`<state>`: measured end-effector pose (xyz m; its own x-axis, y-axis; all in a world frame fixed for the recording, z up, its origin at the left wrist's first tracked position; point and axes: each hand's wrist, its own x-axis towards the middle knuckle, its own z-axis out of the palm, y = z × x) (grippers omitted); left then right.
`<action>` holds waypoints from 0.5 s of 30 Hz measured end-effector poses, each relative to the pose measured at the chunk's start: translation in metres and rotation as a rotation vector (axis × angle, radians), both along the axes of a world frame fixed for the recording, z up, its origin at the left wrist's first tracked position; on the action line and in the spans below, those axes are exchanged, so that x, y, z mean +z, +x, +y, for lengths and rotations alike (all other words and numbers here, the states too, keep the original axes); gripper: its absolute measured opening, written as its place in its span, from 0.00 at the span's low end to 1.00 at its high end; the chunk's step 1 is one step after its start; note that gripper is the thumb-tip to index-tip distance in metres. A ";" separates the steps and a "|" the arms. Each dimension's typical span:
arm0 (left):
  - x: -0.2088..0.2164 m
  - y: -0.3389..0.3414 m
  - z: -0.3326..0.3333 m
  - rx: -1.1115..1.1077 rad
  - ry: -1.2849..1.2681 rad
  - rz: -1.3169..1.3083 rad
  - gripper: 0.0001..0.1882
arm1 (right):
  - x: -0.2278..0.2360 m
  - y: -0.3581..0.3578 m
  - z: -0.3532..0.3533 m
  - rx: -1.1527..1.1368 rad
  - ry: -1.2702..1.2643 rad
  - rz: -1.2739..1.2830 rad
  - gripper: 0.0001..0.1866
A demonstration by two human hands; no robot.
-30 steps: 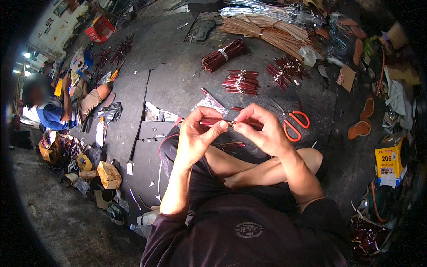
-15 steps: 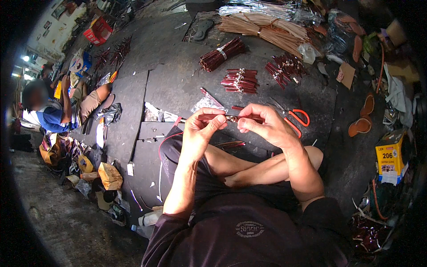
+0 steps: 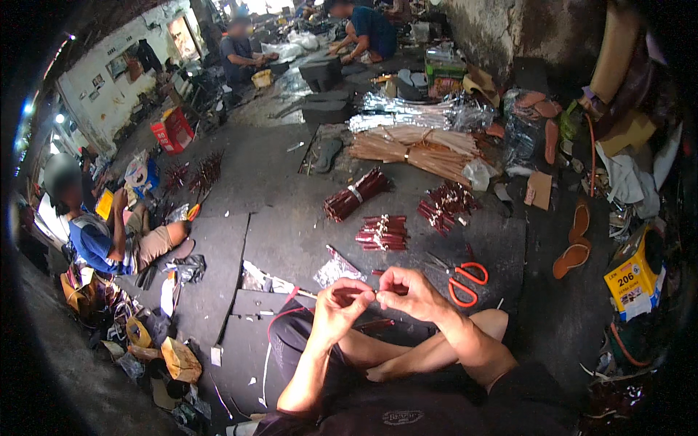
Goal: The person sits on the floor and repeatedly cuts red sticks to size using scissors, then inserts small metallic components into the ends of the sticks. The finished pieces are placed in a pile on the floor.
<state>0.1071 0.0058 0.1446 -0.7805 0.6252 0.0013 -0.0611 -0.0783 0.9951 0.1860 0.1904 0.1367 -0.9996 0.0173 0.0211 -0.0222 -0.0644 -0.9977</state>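
My left hand and my right hand meet above my crossed legs, fingers pinched around a thin dark red strap. Most of the strap is hidden by my fingers. Just beyond them lie a small clear plastic bag and, to the right, scissors with orange handles. Farther out sits a neat stack of dark red straps with shiny pieces along its middle. A tied bundle of dark red straps and a looser strap pile lie behind it.
Long tan strips lie bundled at the back. To the right are brown sandal soles and a yellow box. A seated person is at the left, near a wooden block; two more people work far back.
The view has tilted upward, so more of the room and two far people show. Both hands appear lower in the picture, still pinching the strap, with their fingertips closer together.
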 end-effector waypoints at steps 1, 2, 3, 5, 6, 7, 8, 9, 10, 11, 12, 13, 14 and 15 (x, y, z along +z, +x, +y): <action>-0.001 0.003 -0.002 0.001 0.027 0.044 0.07 | -0.002 0.001 -0.002 0.017 0.001 0.007 0.08; -0.003 0.003 -0.004 0.004 0.046 0.040 0.06 | -0.001 -0.002 -0.003 -0.033 0.083 0.069 0.08; -0.004 -0.002 -0.003 0.025 0.065 0.017 0.07 | 0.001 -0.006 -0.005 -0.082 0.164 0.131 0.07; -0.001 -0.001 0.001 0.071 0.104 -0.100 0.10 | 0.000 -0.004 -0.009 -0.219 0.296 0.219 0.07; 0.006 -0.005 0.007 0.102 0.127 -0.177 0.12 | 0.004 -0.006 -0.010 -0.314 0.467 0.354 0.07; 0.002 -0.010 0.005 0.118 0.041 -0.188 0.15 | 0.005 -0.008 -0.009 -0.337 0.600 0.454 0.07; -0.006 -0.015 0.005 0.104 0.022 -0.175 0.14 | 0.005 -0.009 -0.009 -0.353 0.736 0.549 0.07; -0.007 -0.016 0.003 0.104 0.022 -0.180 0.15 | 0.010 -0.008 -0.011 -0.361 0.762 0.575 0.11; -0.010 -0.017 0.007 0.094 0.024 -0.188 0.16 | 0.007 -0.006 -0.007 -0.368 0.811 0.563 0.10; -0.002 -0.015 0.007 0.130 0.006 -0.134 0.17 | 0.014 -0.005 -0.010 -0.346 0.661 0.464 0.10; 0.008 -0.011 0.007 0.158 -0.012 -0.078 0.18 | 0.022 -0.003 -0.012 -0.330 0.515 0.365 0.09; 0.011 -0.008 0.005 0.174 0.029 -0.088 0.21 | 0.018 -0.002 -0.012 -0.321 0.375 0.295 0.09; 0.006 -0.011 0.005 0.142 0.068 -0.105 0.21 | 0.016 -0.002 -0.008 -0.324 0.246 0.228 0.10; 0.006 -0.010 0.005 0.112 0.095 -0.102 0.21 | 0.020 -0.001 -0.003 -0.272 0.334 0.175 0.10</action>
<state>0.0972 0.0104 0.1506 -0.8444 0.5350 -0.0266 -0.1471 -0.1840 0.9719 0.1850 0.1871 0.1565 -0.9406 0.2423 0.2378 -0.1633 0.2913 -0.9426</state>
